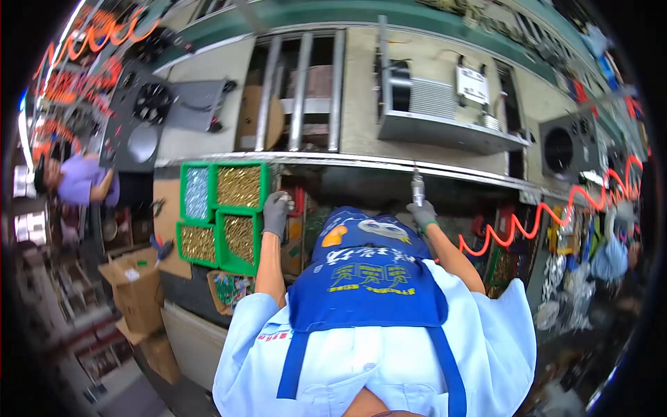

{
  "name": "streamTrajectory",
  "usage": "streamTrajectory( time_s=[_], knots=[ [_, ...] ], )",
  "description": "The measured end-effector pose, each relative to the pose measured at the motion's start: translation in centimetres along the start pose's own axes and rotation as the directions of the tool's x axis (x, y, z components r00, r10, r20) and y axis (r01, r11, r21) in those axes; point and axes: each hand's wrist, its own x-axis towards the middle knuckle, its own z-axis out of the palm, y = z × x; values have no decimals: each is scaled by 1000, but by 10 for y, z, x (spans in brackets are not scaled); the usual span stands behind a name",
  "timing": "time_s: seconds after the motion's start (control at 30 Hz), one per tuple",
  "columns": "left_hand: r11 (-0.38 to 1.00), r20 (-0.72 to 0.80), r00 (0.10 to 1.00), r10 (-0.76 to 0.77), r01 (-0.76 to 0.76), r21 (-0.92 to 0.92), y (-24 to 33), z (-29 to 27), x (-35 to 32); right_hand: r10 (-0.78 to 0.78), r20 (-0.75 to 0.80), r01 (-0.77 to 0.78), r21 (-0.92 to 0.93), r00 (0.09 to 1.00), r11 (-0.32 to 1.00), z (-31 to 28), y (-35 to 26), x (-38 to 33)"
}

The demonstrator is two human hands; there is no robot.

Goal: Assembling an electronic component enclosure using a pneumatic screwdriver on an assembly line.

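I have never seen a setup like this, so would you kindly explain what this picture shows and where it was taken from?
There is no robot here: a person works with two gloved hands. The single picture comes from a fisheye camera worn on the person's head, looking down, so straight edges bend. The right hand holds a silver handheld tool. The left hand is beside green bins of small metal parts; whether it grips anything is hard to tell. Beyond the hands, a grey metal unit rests on a pale work surface.
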Motion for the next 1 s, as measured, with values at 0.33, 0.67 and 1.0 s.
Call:
streamTrajectory(
  time_s=[0.33, 0.67, 1.0],
  knots=[
    [961, 571, 773, -278, 215, 176, -88, 292, 47, -10, -11, 10, 4, 1000, 1000, -49, -24, -33],
    [951, 528, 801, -283, 304, 48, -120, 354, 63, -168, -22, 159, -216, 986, 963, -101, -25, -75],
    [911, 690, 697, -196, 389, -134, -52, 286, 6, -365, 186, 408, -319, 912, 855, -96, -75, -70]
  ],
)
